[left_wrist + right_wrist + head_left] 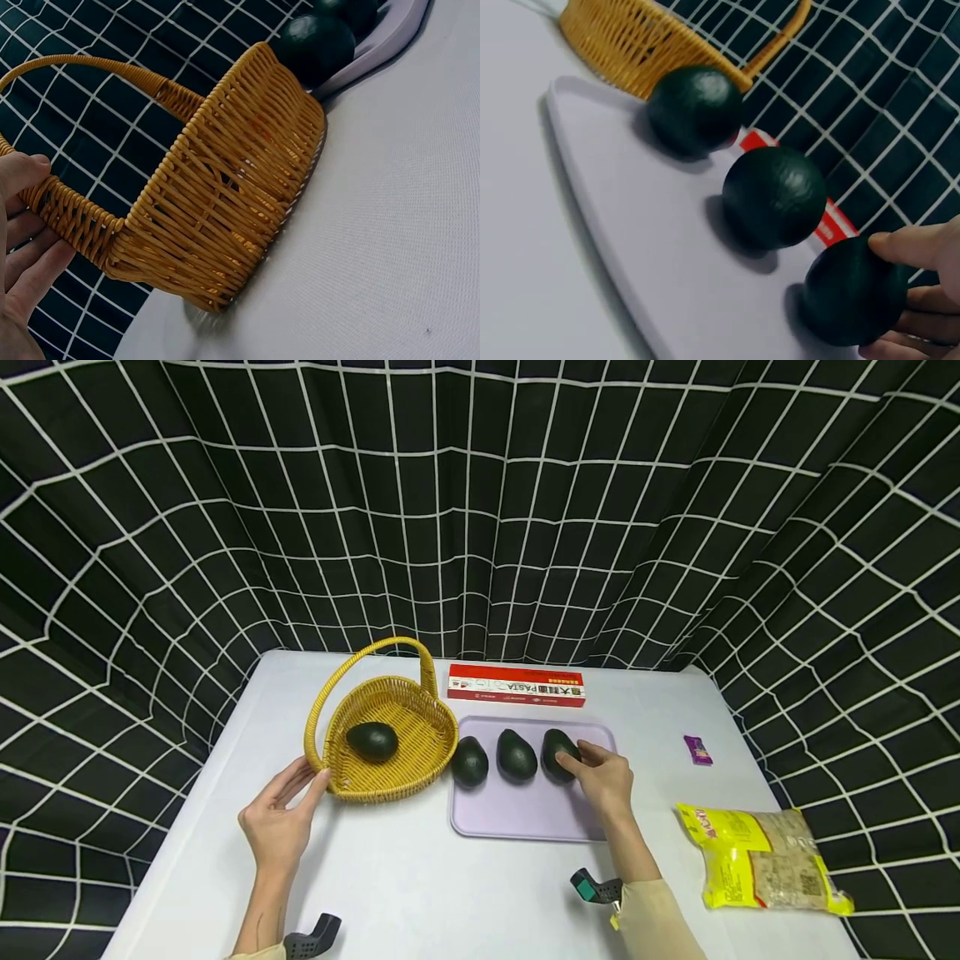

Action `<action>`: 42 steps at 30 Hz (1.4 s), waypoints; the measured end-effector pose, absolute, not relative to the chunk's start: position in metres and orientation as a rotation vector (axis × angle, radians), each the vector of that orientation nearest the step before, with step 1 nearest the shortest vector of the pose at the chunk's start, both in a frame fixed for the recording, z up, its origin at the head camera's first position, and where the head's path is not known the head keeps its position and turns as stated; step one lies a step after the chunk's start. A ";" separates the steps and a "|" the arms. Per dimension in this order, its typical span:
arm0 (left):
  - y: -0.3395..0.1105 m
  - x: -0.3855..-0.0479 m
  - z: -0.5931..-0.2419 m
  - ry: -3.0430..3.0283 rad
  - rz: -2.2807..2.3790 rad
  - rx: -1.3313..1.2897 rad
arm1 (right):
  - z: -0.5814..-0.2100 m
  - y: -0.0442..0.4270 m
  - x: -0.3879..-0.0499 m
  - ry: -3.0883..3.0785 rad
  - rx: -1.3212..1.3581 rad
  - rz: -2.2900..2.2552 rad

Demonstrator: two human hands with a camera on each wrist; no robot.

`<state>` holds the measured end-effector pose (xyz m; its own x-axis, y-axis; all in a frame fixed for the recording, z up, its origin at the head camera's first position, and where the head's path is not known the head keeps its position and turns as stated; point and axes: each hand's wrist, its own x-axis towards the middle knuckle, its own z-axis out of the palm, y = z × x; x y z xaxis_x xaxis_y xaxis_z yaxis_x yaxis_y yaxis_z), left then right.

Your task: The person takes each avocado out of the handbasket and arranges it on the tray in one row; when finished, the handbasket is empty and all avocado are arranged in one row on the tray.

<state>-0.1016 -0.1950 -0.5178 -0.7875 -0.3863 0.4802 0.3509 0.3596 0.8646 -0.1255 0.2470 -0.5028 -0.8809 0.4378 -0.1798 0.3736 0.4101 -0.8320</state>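
Observation:
My left hand (279,825) grips the side of a yellow wicker basket (414,739) where its arched handle rises, thumb on the inner side. One dark green avocado (372,742) lies inside the basket. On the lilac tray (517,814) to the right, several avocados sit in a row. My right hand (609,781) holds the rightmost avocado (559,756) between thumb and fingers; in the right wrist view this avocado (853,292) is at or very near the tray surface. The middle avocado (516,756) and the left avocado (470,762), close to the basket rim, are untouched.
Behind the tray lies a red and white pasta box (516,685). A small purple packet (697,750) is at the right, and a yellow bag (765,860) with a clear window lies nearer the front. A black gridded curtain (480,510) stands around the white table (420,893).

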 end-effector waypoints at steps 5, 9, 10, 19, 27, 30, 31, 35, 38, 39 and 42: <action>-0.195 -0.101 -0.518 -1.988 -1.486 0.039 | -0.506 0.250 -0.124 -2.595 -0.736 1.499; -0.195 -0.101 -0.519 -1.985 -1.486 0.033 | -0.506 0.249 -0.124 -2.605 -0.721 1.494; -0.194 -0.101 -0.519 -1.985 -1.486 0.032 | -0.506 0.249 -0.124 -2.608 -0.718 1.491; -0.195 -0.102 -0.520 -1.984 -1.489 0.024 | -0.506 0.247 -0.122 -2.626 -0.699 1.477; -0.194 -0.101 -0.517 -1.974 -1.484 0.010 | -0.498 0.246 -0.125 -2.593 -0.672 1.458; -0.194 -0.101 -0.517 -1.970 -1.478 0.007 | -0.491 0.239 -0.129 -2.545 -0.620 1.453; -0.194 -0.101 -0.517 -1.971 -1.475 0.008 | -0.487 0.235 -0.131 -2.526 -0.588 1.446; -0.195 -0.101 -0.517 -1.977 -1.471 0.012 | -0.470 0.212 -0.141 -2.444 -0.443 1.451; -0.195 -0.101 -0.518 -1.979 -1.473 0.014 | -0.455 0.191 -0.150 -2.420 -0.323 1.483; -0.195 -0.101 -0.518 -1.979 -1.473 0.014 | -0.451 0.183 -0.153 -2.425 -0.288 1.497; -0.193 -0.102 -0.519 -1.976 -1.474 0.010 | -0.442 0.160 -0.162 -2.447 -0.158 1.551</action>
<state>-0.1020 -0.1932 -0.5187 -0.7798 -0.3798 0.4976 0.3687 0.3638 0.8554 -0.1622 0.1595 -0.4425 -0.9654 0.2178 0.1432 -0.0365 0.4311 -0.9016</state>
